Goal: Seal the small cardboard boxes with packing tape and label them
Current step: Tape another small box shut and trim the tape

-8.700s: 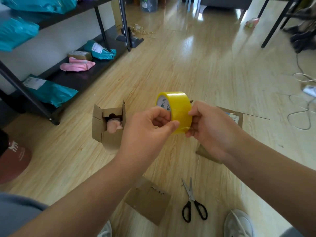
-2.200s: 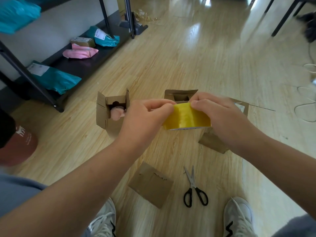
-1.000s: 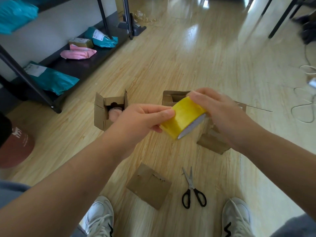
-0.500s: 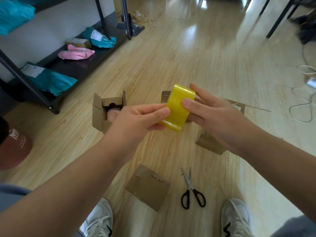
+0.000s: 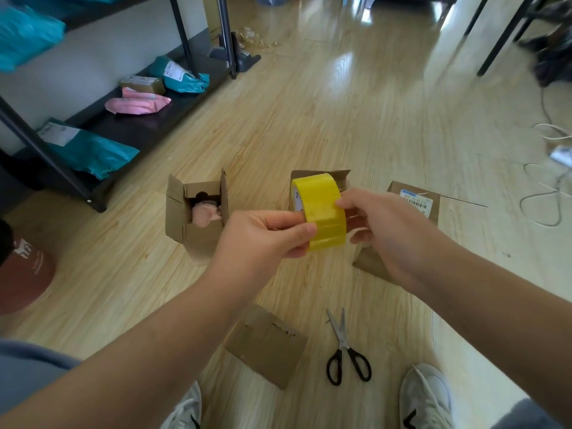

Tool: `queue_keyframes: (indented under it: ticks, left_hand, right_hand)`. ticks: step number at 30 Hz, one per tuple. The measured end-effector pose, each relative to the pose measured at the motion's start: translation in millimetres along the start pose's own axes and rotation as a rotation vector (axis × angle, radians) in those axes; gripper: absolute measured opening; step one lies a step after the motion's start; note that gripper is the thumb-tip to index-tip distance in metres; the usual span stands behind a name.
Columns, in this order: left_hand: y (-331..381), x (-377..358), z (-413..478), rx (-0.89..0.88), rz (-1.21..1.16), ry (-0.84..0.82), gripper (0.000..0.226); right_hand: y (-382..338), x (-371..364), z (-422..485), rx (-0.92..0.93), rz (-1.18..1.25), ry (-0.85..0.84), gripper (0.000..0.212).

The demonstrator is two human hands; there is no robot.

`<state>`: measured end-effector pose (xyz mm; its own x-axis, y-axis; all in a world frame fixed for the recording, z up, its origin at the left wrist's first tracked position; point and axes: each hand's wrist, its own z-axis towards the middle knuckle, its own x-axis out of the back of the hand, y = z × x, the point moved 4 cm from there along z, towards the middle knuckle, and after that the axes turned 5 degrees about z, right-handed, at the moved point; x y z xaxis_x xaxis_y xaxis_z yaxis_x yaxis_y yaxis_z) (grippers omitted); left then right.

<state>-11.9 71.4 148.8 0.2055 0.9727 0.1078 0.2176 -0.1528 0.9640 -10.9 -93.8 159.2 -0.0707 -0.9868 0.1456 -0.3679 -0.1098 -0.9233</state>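
Tape [image 5: 322,212]: left hand [image 5: 263,239], seemingly right hand [image 5: 387,230]

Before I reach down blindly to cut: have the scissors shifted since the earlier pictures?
No. The scissors still lie just right of the flat cardboard piece, handles toward the person.

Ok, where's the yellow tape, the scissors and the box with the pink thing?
yellow tape [image 5: 322,212]: head view, outer yellow band.
scissors [image 5: 342,342]: head view, where the blades cross.
box with the pink thing [image 5: 201,239]: head view, front wall.

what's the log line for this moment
left hand grips tape roll | right hand too | box unsealed | scissors on floor
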Motion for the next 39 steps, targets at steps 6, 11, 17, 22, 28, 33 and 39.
queue_keyframes:
  ticks: [6, 11, 17, 22, 28, 33, 39]
  left_hand:
    - [-3, -6, 0, -0.010, 0.090, 0.018, 0.010]
    - [-3, -2, 3, 0.061, -0.045, 0.017, 0.010]
    - [5, 4, 6, 0.101, -0.146, 0.029, 0.015]
    - [7, 10, 11, 0.151, -0.216, 0.060, 0.025]
    - [5, 8, 13, 0.242, -0.324, 0.068, 0.021]
    - [2, 12, 15, 0.311, -0.409, 0.102, 0.014]
    - [2, 14, 17, 0.313, -0.409, 0.110, 0.011]
  right_hand:
    - [4, 3, 0, -0.093, 0.021, 0.053, 0.009]
    - [2, -2, -1, -0.028, -0.032, -0.025, 0.037]
    - [-5, -5, -4, 0.080, -0.055, -0.120, 0.035]
    - [-1, -5, 1, 0.070, -0.021, -0.116, 0.021]
    - [1, -8, -5, 0.105, -0.090, -0.137, 0.032]
    - [0, -9, -6, 0.158, -0.088, -0.196, 0.019]
    - [-2, -10, -7, 0.144, -0.072, -0.262, 0.023]
